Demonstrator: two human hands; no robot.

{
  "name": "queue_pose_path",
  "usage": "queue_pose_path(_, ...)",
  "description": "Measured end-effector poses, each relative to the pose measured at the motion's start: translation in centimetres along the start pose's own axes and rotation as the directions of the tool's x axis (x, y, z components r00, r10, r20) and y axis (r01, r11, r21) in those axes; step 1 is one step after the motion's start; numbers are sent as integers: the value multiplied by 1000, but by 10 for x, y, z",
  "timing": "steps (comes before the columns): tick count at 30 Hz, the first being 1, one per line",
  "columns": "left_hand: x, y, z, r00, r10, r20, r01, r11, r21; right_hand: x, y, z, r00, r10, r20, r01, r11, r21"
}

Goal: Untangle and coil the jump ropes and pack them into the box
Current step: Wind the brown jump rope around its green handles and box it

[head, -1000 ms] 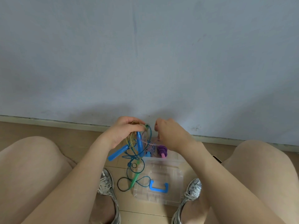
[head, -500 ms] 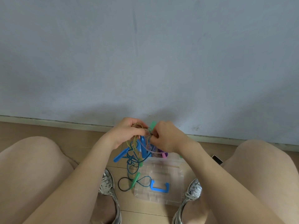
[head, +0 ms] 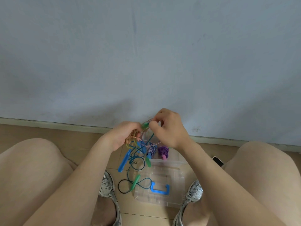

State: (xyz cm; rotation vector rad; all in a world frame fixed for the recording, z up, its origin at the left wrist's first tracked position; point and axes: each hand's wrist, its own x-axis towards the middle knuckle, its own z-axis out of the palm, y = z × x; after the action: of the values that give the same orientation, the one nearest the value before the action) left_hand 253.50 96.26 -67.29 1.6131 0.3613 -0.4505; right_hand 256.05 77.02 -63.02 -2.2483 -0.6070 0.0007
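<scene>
My left hand (head: 125, 134) grips a tangled bunch of jump ropes (head: 138, 150) held above the floor. My right hand (head: 169, 128) pinches a green handle end (head: 145, 125) at the top of the tangle. A blue handle (head: 123, 161) and a green handle (head: 147, 161) dangle below, and a dark teal cord (head: 130, 183) with another green handle (head: 135, 181) trails onto the floor. A clear plastic box (head: 175, 163) sits behind the tangle with a purple coiled rope (head: 163, 151) and a blue-white one (head: 152, 148) in it.
A clear box lid (head: 146, 194) with a blue carry handle (head: 160, 189) lies on the wooden floor between my shoes (head: 107, 186). A phone (head: 218, 161) lies by my right knee. The grey wall and skirting stand close behind.
My right hand has come up from the box to the top of the tangle and taken the green handle end. The tangle has shifted slightly.
</scene>
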Motion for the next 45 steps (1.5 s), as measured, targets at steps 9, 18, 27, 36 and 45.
queue_pose_path(9, 12, -15, -6, 961, -144, -235, 126, 988, -92, 4, -16, -29, 937, 303, -175, -210, 887, 412)
queue_pose_path(18, 14, -8, -4, 863, 32, -504, -69, 996, -55, -9, -24, -36, 741, 306, 597, -356, 934, -36)
queue_pose_path(27, 2, 0, -7, 966, 40, -257, -89, 980, -179, -20, -10, -19, 638, 382, 668, -363, 915, -176)
queue_pose_path(36, -6, 5, -10, 1000, 19, 11, -17, 976, -218, -18, -3, 5, 739, 330, 587, -338, 936, -101)
queue_pose_path(45, 5, -4, -10, 986, -34, -163, -2, 976, -220, -7, 0, 6, 833, 351, 427, -295, 936, -192)
